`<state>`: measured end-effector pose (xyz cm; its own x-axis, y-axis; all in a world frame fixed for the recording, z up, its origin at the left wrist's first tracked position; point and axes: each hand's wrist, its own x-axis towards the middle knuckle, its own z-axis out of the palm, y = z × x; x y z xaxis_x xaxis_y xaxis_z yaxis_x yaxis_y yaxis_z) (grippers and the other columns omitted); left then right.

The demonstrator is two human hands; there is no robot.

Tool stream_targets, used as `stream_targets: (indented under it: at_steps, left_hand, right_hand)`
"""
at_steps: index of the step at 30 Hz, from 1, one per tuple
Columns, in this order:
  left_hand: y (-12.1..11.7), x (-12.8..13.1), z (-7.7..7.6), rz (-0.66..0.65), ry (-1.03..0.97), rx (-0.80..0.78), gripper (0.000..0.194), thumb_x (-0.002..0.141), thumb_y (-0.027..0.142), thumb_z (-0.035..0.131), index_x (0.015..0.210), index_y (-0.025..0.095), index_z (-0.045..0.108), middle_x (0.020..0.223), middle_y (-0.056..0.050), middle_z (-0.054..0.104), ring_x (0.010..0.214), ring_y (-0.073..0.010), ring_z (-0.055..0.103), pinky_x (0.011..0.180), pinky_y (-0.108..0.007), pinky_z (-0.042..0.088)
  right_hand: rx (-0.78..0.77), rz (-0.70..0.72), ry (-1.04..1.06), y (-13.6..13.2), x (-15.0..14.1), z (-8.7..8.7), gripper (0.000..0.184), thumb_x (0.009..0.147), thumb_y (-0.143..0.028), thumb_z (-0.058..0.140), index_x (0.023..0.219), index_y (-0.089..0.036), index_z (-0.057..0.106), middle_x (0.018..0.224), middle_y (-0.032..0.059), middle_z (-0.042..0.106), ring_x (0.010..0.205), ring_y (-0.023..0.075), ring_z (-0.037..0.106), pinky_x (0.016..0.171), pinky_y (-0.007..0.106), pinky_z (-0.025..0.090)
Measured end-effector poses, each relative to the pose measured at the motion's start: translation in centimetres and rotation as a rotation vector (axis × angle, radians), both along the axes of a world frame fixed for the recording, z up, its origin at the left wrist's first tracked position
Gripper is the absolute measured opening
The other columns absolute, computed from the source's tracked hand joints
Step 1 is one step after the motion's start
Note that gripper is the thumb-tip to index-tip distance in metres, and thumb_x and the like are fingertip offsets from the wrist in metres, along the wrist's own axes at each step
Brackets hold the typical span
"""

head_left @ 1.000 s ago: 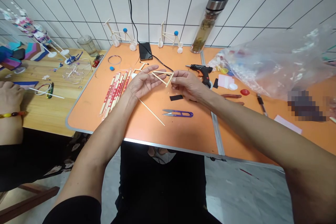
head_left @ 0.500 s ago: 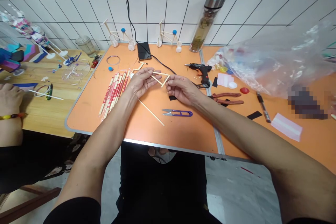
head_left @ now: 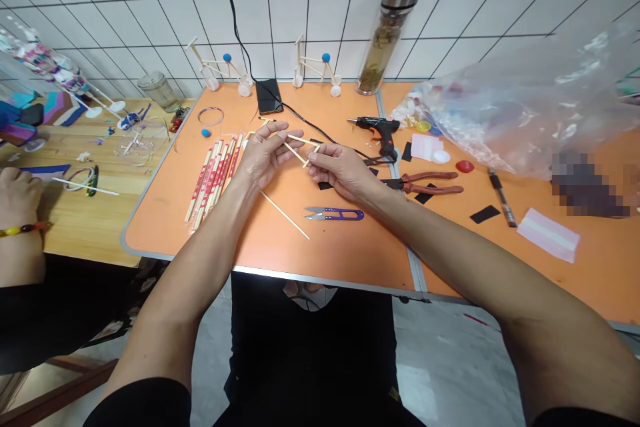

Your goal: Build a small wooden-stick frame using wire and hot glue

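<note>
A small frame of thin pale wooden sticks [head_left: 296,145] is held in the air above the middle of the orange bench [head_left: 150,227]. The fingers [head_left: 311,155] of the right hand [head_left: 340,170] pinch its right end, while the left hand [head_left: 265,157] closes around its left end. The frame shows no blue ball or white round feet, unlike the two wooden stick models [head_left: 217,67] standing at the far edge. A loose wooden stick [head_left: 285,215] lies near the hands, just left of the purple-handled thread snips [head_left: 335,214]. A bundle of red-printed paper-sleeved chopsticks [head_left: 213,177] lies to the left, and a black hot glue gun [head_left: 380,130] sits to the right.
</note>
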<state>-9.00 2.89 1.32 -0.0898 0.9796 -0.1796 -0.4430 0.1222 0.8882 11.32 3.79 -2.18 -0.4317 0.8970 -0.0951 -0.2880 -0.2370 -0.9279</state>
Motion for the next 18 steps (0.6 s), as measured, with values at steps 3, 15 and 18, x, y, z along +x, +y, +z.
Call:
stream_targets:
  at_steps: [3, 15, 18]
  left_hand:
    - [-0.1, 0.2, -0.1, -0.013, -0.024, 0.003, 0.007, 0.109, 0.014, 0.075, 0.113, 0.020, 0.074, 0.117, -0.010, 0.093, 0.116, -0.0224, 0.090, 0.111, -0.036, 0.070]
    - [-0.5, 1.5, -0.3, -0.021, -0.185, -0.039, 0.009, 0.113, 0.015, 0.071, 0.107, 0.016, 0.076, 0.126, -0.016, 0.092, 0.132, -0.0249, 0.087, 0.127, -0.043, 0.063]
    - [-0.5, 1.5, -0.3, -0.048, -0.192, -0.074, 0.016, 0.117, 0.017, 0.066, 0.106, 0.015, 0.077, 0.126, -0.017, 0.092, 0.134, -0.0251, 0.086, 0.128, -0.044, 0.063]
  right_hand:
    - [0.028, 0.002, -0.024, 0.2, 0.0, -0.2, 0.060, 0.062, -0.061, 0.116, 0.082, -0.021, 0.077, 0.075, 0.0003, 0.078, 0.064, 0.0086, 0.069, 0.059, 0.016, 0.063]
    - [0.044, 0.004, -0.017, 0.2, -0.4, -0.2, 0.059, 0.060, -0.060, 0.116, 0.089, -0.020, 0.082, 0.079, -0.0010, 0.076, 0.070, 0.0094, 0.070, 0.061, 0.016, 0.062]
    - [0.046, 0.014, -0.019, 0.3, -0.3, -0.4, 0.062, 0.059, -0.062, 0.116, 0.084, -0.020, 0.079, 0.076, -0.0008, 0.075, 0.067, 0.0087, 0.068, 0.060, 0.016, 0.061]
